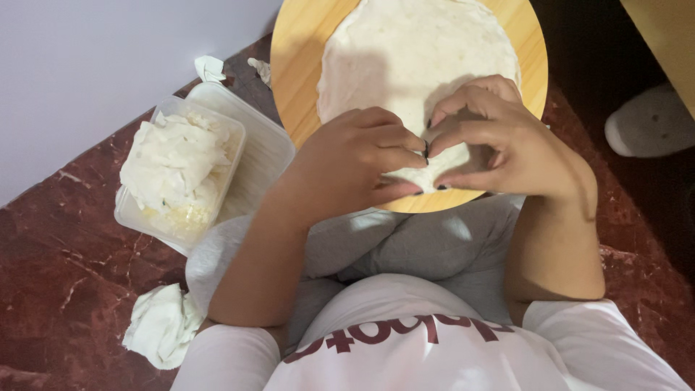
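Note:
A round, pale flat dough sheet (pixel 413 51) lies on a round wooden board (pixel 297 65) resting on my lap. My left hand (pixel 347 163) and my right hand (pixel 492 137) meet at the sheet's near edge. Both pinch that edge between fingertips and thumbs, the fingers curled and touching each other. The near rim of the dough is partly hidden under my fingers.
A clear plastic tub (pixel 137 213) heaped with white dough pieces sits on the dark red marble floor (pixel 65 275) at my left, on its lid (pixel 264 148). A crumpled white tissue (pixel 161 326) lies by my knee. A grey slipper (pixel 648 119) is at the right.

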`<state>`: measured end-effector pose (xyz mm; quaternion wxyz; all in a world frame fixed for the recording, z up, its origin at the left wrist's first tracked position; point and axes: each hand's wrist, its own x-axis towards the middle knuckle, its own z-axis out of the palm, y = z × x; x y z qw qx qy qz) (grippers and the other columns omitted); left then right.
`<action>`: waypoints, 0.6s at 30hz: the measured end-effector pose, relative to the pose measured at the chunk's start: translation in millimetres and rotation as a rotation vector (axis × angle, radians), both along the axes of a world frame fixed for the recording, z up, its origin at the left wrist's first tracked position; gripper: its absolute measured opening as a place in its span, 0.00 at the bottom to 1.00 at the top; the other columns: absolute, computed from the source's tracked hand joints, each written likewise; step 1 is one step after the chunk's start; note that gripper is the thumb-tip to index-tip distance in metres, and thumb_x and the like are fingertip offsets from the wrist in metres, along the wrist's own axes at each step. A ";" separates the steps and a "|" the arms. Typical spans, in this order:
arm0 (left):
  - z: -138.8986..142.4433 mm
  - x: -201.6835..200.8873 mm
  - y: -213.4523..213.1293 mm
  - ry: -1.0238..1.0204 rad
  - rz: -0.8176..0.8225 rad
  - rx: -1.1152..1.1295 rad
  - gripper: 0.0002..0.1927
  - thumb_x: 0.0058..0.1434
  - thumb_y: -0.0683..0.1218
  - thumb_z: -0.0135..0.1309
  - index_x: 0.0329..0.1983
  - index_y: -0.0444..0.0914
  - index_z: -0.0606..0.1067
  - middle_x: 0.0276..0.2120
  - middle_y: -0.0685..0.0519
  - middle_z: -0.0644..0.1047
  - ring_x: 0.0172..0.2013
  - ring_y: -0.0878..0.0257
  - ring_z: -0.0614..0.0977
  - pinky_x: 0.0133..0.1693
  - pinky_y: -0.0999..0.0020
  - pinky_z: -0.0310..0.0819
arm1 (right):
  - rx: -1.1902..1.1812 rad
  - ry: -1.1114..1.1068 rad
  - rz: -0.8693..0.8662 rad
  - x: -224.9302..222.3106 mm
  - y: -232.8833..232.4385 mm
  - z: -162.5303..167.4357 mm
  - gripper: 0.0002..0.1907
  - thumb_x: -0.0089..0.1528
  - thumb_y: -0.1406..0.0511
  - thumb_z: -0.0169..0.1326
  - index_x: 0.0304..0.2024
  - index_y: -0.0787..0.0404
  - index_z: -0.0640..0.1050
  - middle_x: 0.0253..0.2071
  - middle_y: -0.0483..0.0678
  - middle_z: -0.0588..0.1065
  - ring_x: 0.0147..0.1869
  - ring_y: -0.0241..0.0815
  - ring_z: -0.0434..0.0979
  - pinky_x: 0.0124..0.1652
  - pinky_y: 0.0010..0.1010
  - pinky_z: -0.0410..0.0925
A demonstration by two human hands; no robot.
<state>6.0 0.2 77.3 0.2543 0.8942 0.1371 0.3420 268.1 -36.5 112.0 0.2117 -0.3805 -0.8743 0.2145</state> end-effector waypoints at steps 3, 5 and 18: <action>2.6 0.5 -2.6 0.035 0.016 0.021 0.18 0.51 0.51 0.69 0.43 0.42 0.80 0.45 0.58 0.79 0.49 0.57 0.78 0.50 0.58 0.74 | -0.013 0.034 0.010 1.6 -1.1 -0.9 0.15 0.50 0.60 0.70 0.38 0.51 0.84 0.52 0.39 0.73 0.65 0.42 0.67 0.66 0.40 0.53; 3.9 1.4 -5.3 0.063 0.044 0.049 0.19 0.51 0.52 0.69 0.43 0.42 0.79 0.45 0.58 0.79 0.49 0.56 0.78 0.49 0.57 0.73 | -0.029 0.055 -0.008 1.8 -2.9 -1.6 0.13 0.51 0.61 0.70 0.39 0.51 0.84 0.52 0.39 0.74 0.65 0.42 0.67 0.65 0.39 0.54; 0.6 1.4 -9.5 0.052 0.089 0.170 0.15 0.62 0.54 0.64 0.45 0.42 0.78 0.47 0.59 0.80 0.49 0.59 0.79 0.49 0.60 0.76 | 0.085 -0.039 0.002 -3.3 -8.6 5.1 0.25 0.41 0.58 0.71 0.40 0.58 0.83 0.52 0.48 0.74 0.61 0.48 0.70 0.61 0.44 0.57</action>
